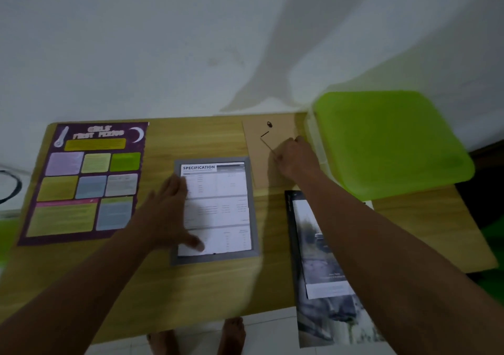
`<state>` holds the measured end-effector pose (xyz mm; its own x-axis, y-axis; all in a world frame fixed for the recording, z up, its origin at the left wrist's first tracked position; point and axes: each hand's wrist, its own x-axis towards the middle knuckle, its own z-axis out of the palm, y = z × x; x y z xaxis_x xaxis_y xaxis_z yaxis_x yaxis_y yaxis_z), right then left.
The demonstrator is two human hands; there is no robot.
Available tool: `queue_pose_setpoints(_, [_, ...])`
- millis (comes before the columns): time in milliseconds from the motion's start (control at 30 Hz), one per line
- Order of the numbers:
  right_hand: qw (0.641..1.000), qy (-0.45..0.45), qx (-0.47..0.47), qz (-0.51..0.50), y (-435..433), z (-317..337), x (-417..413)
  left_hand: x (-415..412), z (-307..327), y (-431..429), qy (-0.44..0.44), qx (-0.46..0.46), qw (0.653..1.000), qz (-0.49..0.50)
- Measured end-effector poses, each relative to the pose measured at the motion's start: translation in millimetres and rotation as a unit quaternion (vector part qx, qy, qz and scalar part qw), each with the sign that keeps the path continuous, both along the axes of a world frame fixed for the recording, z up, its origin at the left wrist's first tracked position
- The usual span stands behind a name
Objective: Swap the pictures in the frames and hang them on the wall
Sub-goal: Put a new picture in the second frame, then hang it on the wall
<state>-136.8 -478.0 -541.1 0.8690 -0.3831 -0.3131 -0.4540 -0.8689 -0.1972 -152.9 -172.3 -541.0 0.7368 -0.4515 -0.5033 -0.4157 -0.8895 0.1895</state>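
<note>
Misalignment looms if the right hand (pixel 294 158), curled on the backing board (pixel 256 163) at the far edge of the table (pixel 218 286), drops it crookedly onto the mid-table frame (pixel 218 257), shifting the sheet (pixel 223 207) under the spread left hand (pixel 169 213).

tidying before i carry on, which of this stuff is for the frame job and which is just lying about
For the job: grey frame, specification sheet inside it, backing board, car picture, perhaps purple poster.
Lying about: green-lidded box, black cable.
</note>
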Motion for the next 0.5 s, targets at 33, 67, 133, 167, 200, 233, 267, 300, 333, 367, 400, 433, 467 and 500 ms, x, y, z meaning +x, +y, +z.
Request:
queue_pose_setpoints(33, [1.0,-0.003,0.0,-0.004,0,-2,3,-3,-4,6,0.005,0.008,1.0,-0.002])
queue_pose_setpoints(67, [1.0,-0.012,-0.002,-0.007,0,-2,6,-4,-8,11,0.007,0.012,1.0,-0.007])
queue_pose_setpoints(133, [1.0,-0.024,-0.012,-0.011,2,3,12,-5,-13,13,0.009,0.009,1.0,-0.013])
queue_pose_setpoints(167, [0.999,-0.028,-0.015,-0.011,2,5,13,-5,-14,13,0.01,0.004,1.0,-0.013])
queue_pose_setpoints(200, [0.999,-0.033,-0.013,-0.014,3,8,14,-6,-14,12,0.012,0.001,1.0,-0.012])
queue_pose_setpoints(233, [0.999,-0.038,-0.008,-0.018,2,9,15,-6,-14,11,0.012,0.001,1.0,-0.014])
queue_pose_setpoints(267, [0.999,-0.041,-0.005,-0.023,2,11,14,-6,-14,11,0.01,0.004,1.0,-0.018])
queue_pose_setpoints(300, [0.999,-0.04,-0.005,-0.026,3,14,13,-6,-13,11,0.008,0.007,1.0,-0.021])
queue_pose_setpoints(333, [0.999,-0.043,-0.009,-0.027,3,17,12,-7,-12,11,0.007,0.011,1.0,-0.023])
queue_pose_setpoints(367, [0.998,-0.047,-0.015,-0.028,5,21,11,-7,-11,11,0.009,0.014,1.0,-0.023])
queue_pose_setpoints(400, [0.998,-0.054,-0.021,-0.03,6,26,9,-7,-10,11,0.01,0.015,1.0,-0.022])
queue_pose_setpoints(433, [0.997,-0.061,-0.026,-0.031,9,33,8,-7,-9,11,0.012,0.015,1.0,-0.021])
queue_pose_setpoints(467, [0.997,-0.07,-0.032,-0.03,13,40,7,-8,-8,10,0.013,0.013,1.0,-0.02])
queue_pose_setpoints(500, [0.996,-0.08,-0.038,-0.027,17,48,7,-8,-6,10,0.016,0.01,1.0,-0.019])
